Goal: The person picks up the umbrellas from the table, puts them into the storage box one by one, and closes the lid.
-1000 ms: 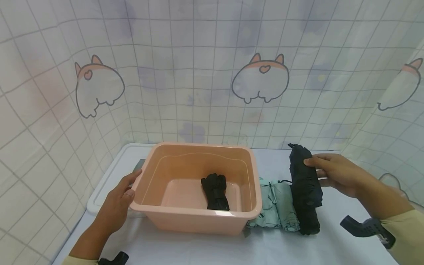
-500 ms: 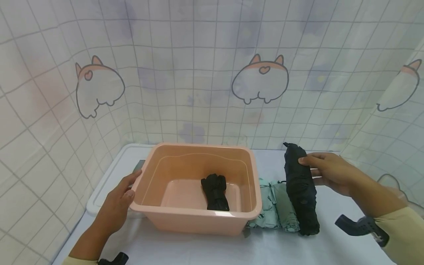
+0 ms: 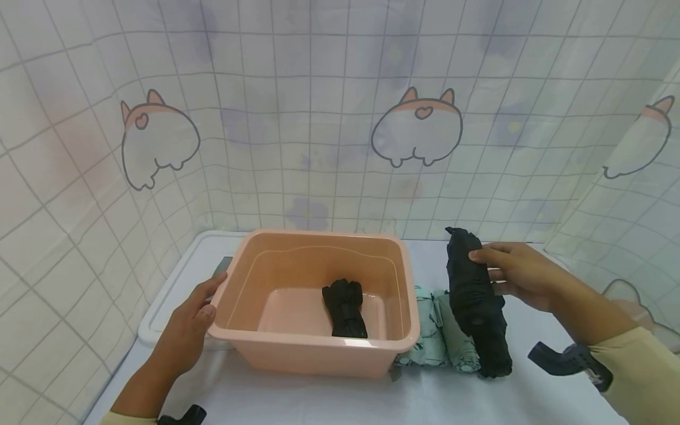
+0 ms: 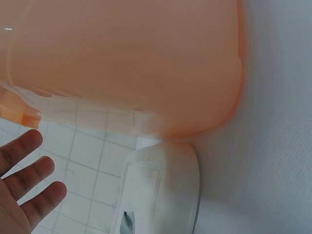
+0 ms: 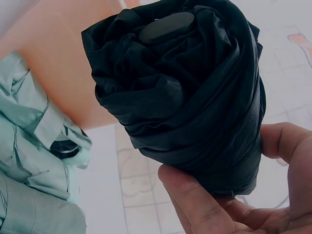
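My right hand [image 3: 517, 273] grips a black folded umbrella [image 3: 475, 301] by its upper part, thumb on one side and fingers on the other. In the right wrist view the umbrella [image 5: 180, 92] shows wrapped cloth and an oval end piece. It slants over two pale green rolled cloth bundles [image 3: 451, 333], likely folded umbrellas, standing beside the peach basin [image 3: 319, 339]. My left hand [image 3: 183, 327] rests at the basin's left rim; its fingers [image 4: 36, 168] look straight and spread in the left wrist view. Another black folded umbrella [image 3: 345, 310] lies inside the basin.
A white lid or low box [image 3: 175, 289] with a small grey patch lies left of the basin, partly behind it. A white cloth covers the table [image 3: 297, 401]. Grid-patterned curtain [image 3: 319, 130] encloses the back and sides.
My right hand has moved left, tilting the top of the black umbrella toward the basin while its lower end stays about in place. The left hand and basin have not moved.
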Motion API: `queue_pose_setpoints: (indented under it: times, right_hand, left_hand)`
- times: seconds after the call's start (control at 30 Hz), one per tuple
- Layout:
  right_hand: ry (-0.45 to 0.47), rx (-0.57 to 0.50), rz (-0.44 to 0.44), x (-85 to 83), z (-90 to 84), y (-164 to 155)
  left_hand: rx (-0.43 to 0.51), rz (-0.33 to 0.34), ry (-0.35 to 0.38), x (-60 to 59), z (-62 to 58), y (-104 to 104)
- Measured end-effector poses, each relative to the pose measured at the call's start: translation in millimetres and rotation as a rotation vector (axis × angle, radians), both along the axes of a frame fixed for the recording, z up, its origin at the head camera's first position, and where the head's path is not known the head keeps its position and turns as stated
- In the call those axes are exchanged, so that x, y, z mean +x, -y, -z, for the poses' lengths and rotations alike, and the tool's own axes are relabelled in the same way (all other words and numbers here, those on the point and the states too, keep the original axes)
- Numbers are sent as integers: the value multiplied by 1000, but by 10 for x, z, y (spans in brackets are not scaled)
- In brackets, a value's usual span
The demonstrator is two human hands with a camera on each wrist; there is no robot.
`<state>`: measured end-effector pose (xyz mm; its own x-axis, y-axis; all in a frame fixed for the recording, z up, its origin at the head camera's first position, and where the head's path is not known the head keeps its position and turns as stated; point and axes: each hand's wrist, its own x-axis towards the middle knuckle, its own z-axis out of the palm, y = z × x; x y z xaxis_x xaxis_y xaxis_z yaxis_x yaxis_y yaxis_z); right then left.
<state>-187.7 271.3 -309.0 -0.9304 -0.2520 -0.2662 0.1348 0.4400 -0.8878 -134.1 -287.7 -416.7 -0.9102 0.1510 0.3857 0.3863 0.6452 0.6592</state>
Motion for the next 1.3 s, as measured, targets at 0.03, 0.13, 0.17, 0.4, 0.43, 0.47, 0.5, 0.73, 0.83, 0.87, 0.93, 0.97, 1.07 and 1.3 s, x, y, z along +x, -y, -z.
queue_pose_setpoints:
  times: [0.03,0.13,0.17,0.4,0.43,0.47,0.5,0.73,0.83,0.87,0.93,0.97,1.07,1.3]
  right_hand:
    - [-1,-1,0,-2,-1,11]
    - [-3,-12,-4,-4,-5,38]
    - [-3,-16,-6,-4,-5,46]
    - [9,-39,-12,-9,-9,103]
    - [10,-42,-12,-9,-11,113]
    - [12,-44,-11,-10,-12,124]
    - [12,-47,-11,-12,-14,134]
    - [11,-21,-2,-41,-15,209]
    - [12,-14,-1,-59,-9,234]
    - [12,-15,-2,-64,-8,243]
    - [13,-18,0,-67,-10,260]
    - [13,-20,0,-67,-12,269]
    - [14,-21,3,-66,-24,302]
    - [11,-22,-5,-78,-41,367]
  left_hand:
    - [0,1,-1,-2,2,1]
    - [-1,4,-7,-8,4,5]
    - [0,6,-10,-10,6,6]
    - [0,16,-27,-17,14,16]
    - [-1,15,-25,-15,15,16]
    - [-1,13,-23,-13,14,17]
    - [-2,10,-20,-11,14,17]
    - [10,11,-5,-5,17,14]
    - [12,16,-10,-8,22,13]
    - [12,16,-12,-9,24,13]
    - [13,18,-15,-11,26,14]
    - [13,17,-15,-12,26,13]
    - [10,11,-9,-13,23,10]
    - [12,13,0,-18,29,13]
